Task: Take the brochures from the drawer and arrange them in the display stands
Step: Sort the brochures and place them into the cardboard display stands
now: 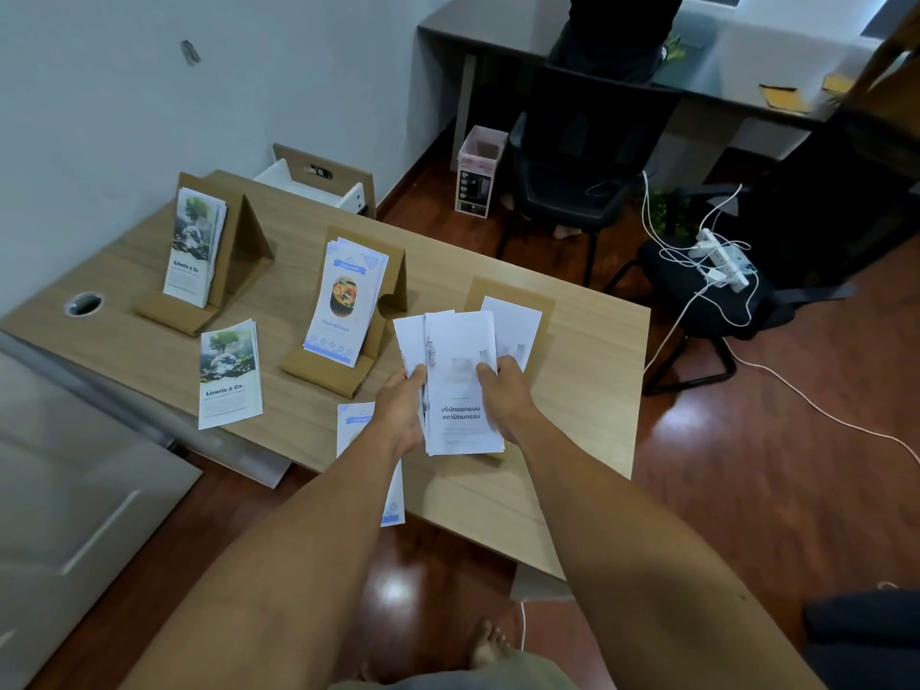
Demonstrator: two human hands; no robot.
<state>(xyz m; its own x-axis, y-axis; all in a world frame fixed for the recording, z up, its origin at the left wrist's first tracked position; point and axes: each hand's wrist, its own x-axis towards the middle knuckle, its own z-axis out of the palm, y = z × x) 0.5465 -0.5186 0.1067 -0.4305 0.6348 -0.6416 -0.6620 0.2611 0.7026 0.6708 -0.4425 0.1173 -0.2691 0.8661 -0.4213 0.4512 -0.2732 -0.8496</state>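
Both hands hold a fanned stack of white brochures point(460, 385) above the wooden table point(587, 390). My left hand point(403, 415) grips the stack's left edge; my right hand point(505, 395) grips its right edge. Behind the stack stands the right cardboard display stand point(508, 296) with a white brochure point(517, 326) in it. The middle stand point(391, 291) holds blue brochures point(348, 301). The left stand point(244, 241) holds tree-and-globe brochures point(194, 246). Loose tree brochures point(230, 373) and blue brochures point(393, 495) lie on the table. The open drawer point(318, 184) is at the far end.
A cable hole point(83, 304) sits at the table's left. Beyond are a black office chair point(577, 156), a small bin point(480, 169), and a power strip point(722, 261) with white cables on a second chair. A person stands at the far desk point(622, 37).
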